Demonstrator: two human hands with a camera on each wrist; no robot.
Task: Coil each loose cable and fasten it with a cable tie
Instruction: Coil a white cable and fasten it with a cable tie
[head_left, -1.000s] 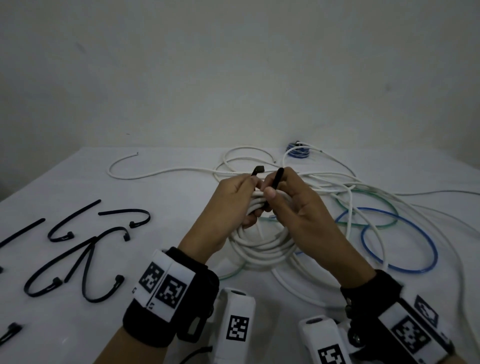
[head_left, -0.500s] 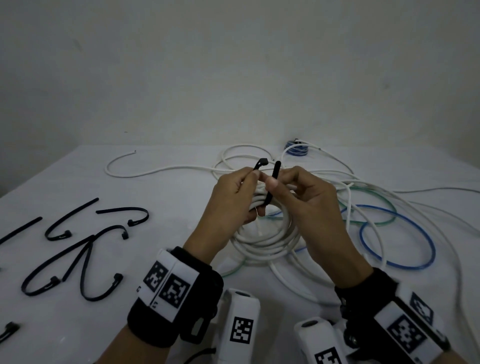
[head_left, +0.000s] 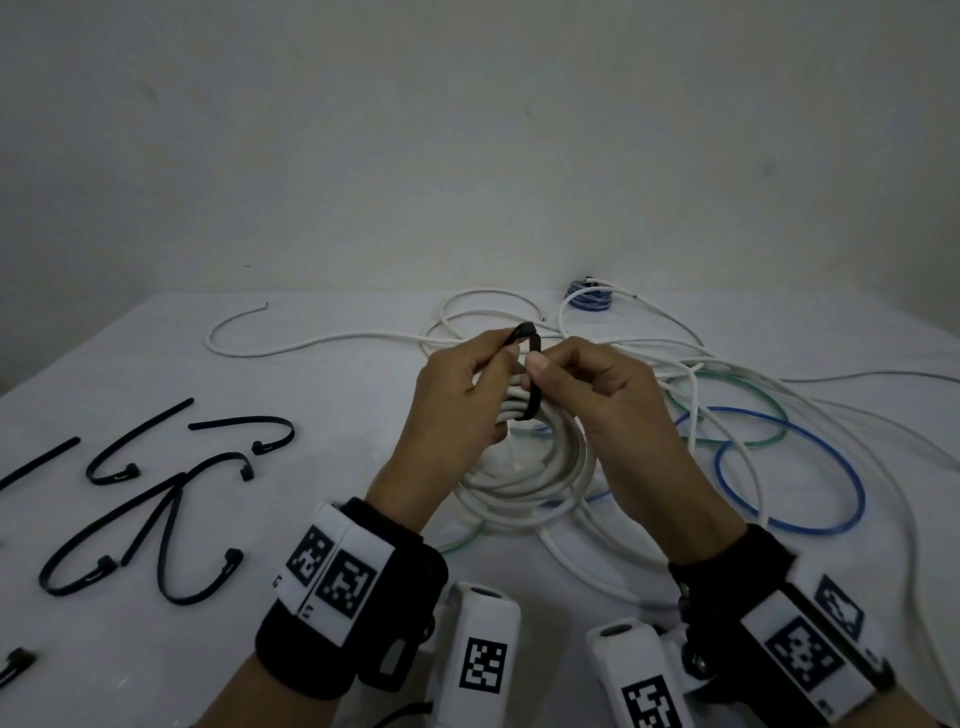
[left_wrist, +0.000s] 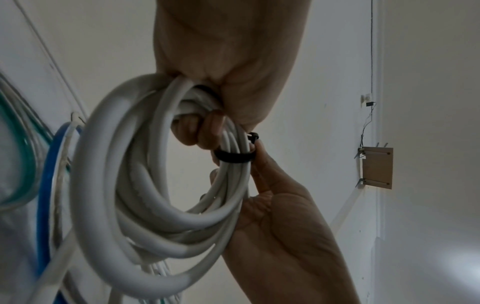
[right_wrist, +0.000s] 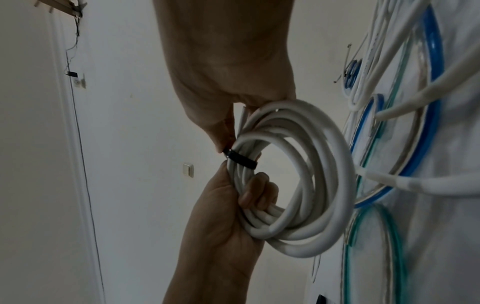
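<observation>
Black nylon spares (head_left: 156, 499) at far left, loose on the white table (head_left: 311, 374), well apart from the work.

Next rightward, the left hand (head_left: 457, 410): pinches the locking head (head_left: 522, 331) of the working cable tie (head_left: 532, 374) between thumb and forefinger. Hooks the lower fingers through the white coil (head_left: 524, 483) and grips its bundled turns, plain in both wrist views. Keeps the top of the ring lifted between the two hands; impossible to tell whether the bottom rests on the table.

Between the hands, the strap itself: wraps crosswise round the bundle (left_wrist: 233, 157), at right angles to the turns, with head and tail both coming up above the top of the coil. Sits loose, not cinched.

Right of that, the right hand (head_left: 608, 400): pinches the tail of the tie between thumb and forefinger tip, other fingers loosely curled behind. Holds the tail just right of the head, nearly touching or touching; cannot tell whether already entered into the slot.

Probably calls for feeding the tail leftward through the head, then pulling it back rightward to tighten, with the left hand steadying head and coil and the right hand doing the travelling.

Farther right, green cable (head_left: 727, 410) and blue cable (head_left: 789, 467), loose among white strands, not yet coiled.
</observation>
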